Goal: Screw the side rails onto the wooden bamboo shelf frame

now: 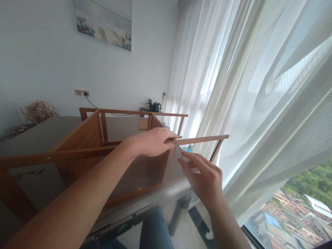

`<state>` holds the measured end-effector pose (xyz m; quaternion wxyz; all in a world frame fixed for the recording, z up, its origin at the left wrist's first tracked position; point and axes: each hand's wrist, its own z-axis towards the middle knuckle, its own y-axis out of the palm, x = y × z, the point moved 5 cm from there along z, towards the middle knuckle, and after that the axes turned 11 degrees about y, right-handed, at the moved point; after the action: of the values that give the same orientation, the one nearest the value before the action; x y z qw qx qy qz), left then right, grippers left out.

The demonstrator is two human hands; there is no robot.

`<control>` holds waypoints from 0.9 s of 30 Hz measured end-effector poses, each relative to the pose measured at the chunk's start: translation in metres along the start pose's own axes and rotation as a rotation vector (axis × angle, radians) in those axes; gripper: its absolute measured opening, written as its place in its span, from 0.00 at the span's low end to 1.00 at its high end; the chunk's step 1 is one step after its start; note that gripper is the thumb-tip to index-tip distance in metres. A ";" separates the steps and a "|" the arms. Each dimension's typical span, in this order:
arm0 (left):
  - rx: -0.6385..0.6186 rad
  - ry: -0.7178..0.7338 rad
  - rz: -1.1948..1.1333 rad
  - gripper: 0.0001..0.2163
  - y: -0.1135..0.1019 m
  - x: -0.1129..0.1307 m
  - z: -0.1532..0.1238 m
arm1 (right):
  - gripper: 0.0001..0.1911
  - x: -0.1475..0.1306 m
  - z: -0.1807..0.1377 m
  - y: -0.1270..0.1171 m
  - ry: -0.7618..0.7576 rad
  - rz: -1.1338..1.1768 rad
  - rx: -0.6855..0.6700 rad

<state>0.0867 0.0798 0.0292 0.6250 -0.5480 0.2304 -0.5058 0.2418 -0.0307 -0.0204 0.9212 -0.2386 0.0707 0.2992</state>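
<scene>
One thin metal tool (pixel 178 146) sits just right of the picture's centre, its shaft slanting up to the left from the right hand (pixel 203 171), whose thumb and fingertips pinch it. Its upper end meets the upright rail (pixel 204 139) of a wooden rack (pixel 80 136) that spans the left and middle. Just left of that meeting point, the left hand (pixel 153 141) grips the rail, fingers over it and thumb below. White curtains (pixel 223 86) hang at upper right.
</scene>
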 end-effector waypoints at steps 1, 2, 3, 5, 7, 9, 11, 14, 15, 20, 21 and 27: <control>0.003 0.001 0.000 0.22 0.000 0.000 0.000 | 0.09 -0.001 0.001 0.000 0.002 0.005 0.008; 0.006 0.003 0.002 0.22 0.000 0.000 0.000 | 0.08 -0.002 0.003 -0.001 0.004 0.010 0.021; 0.008 0.004 0.003 0.22 0.000 0.000 0.000 | 0.08 -0.003 0.004 -0.001 0.006 0.018 0.035; 0.012 0.005 0.003 0.22 0.000 -0.001 0.000 | 0.07 -0.004 0.006 -0.002 0.010 0.032 0.062; 0.016 0.004 -0.002 0.22 0.001 -0.001 0.000 | 0.06 -0.005 0.006 -0.002 0.022 0.037 0.073; 0.021 0.002 -0.007 0.23 0.001 -0.002 0.000 | 0.06 -0.005 0.006 -0.002 0.039 0.044 0.071; 0.024 0.000 -0.007 0.23 0.000 -0.002 0.001 | 0.07 -0.005 0.006 -0.002 0.047 0.056 0.071; 0.020 -0.003 -0.006 0.22 -0.001 0.000 0.000 | 0.08 -0.004 0.005 -0.002 0.048 0.058 0.067; 0.020 -0.002 -0.006 0.22 -0.001 0.001 0.000 | 0.08 -0.004 0.005 -0.002 0.046 0.056 0.065; 0.022 0.004 -0.009 0.21 -0.001 0.001 0.000 | 0.07 -0.006 0.006 -0.002 0.039 0.071 0.086; 0.025 0.002 -0.010 0.21 -0.001 0.000 0.000 | 0.07 -0.006 0.006 -0.002 0.041 0.080 0.094; 0.026 0.016 -0.020 0.22 0.001 -0.002 0.000 | 0.06 -0.007 0.007 -0.001 0.050 0.120 0.089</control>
<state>0.0864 0.0817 0.0281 0.6252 -0.5382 0.2231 -0.5193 0.2369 -0.0313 -0.0118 0.9091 -0.2004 0.1212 0.3445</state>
